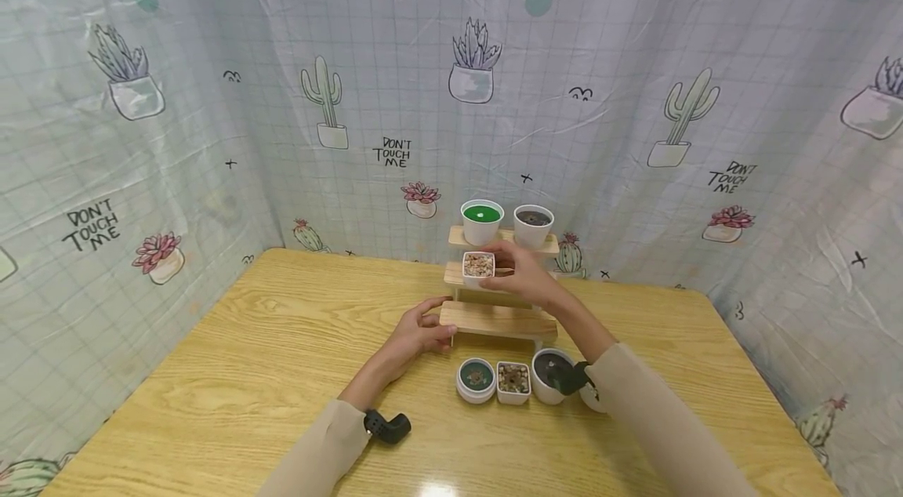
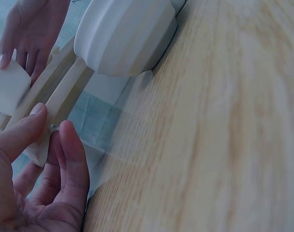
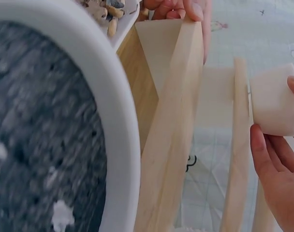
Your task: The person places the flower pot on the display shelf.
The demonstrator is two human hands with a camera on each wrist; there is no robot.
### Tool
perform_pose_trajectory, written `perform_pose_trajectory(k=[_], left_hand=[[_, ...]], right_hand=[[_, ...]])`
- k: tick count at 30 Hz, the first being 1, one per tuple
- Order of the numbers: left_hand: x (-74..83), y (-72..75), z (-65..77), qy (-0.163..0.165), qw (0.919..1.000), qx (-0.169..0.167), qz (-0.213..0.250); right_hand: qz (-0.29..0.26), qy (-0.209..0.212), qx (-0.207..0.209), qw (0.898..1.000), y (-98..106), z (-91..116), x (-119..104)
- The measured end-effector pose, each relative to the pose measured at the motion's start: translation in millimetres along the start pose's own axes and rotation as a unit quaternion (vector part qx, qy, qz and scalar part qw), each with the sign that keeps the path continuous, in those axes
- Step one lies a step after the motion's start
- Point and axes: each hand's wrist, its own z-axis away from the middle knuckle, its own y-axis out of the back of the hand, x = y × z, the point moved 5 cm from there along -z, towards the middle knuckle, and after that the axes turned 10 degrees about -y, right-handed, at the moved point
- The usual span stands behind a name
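A small wooden three-step plant stand (image 1: 497,320) stands against the curtain. My right hand (image 1: 525,275) holds a square white pot (image 1: 479,270) filled with tan pebbles at the left part of its middle step. In the right wrist view, the pot (image 3: 274,104) sits right at the step's edge, fingers and thumb on its sides; whether its base bears full weight there I cannot tell. My left hand (image 1: 415,334) grips the left end of the lowest step. Thumb above and fingers below that end show in the left wrist view (image 2: 55,164).
On the top step stand a green-filled white pot (image 1: 482,224) and a dark-filled one (image 1: 533,229). Before the stand, a round pot (image 1: 476,382), a square pebble pot (image 1: 513,383) and a larger dark-filled pot (image 1: 550,377) line the wooden table (image 1: 282,356). Another pot is partly behind my right sleeve.
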Motion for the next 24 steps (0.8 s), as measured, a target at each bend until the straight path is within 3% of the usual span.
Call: perform_pose_trajectory(k=[24], left_hand=[[0.8, -0.3, 1.5, -0.002, 1.0, 0.001, -0.004]], right_hand=[[-0.033, -0.035, 0.022, 0.999, -14.8, -10.7, 0.2]])
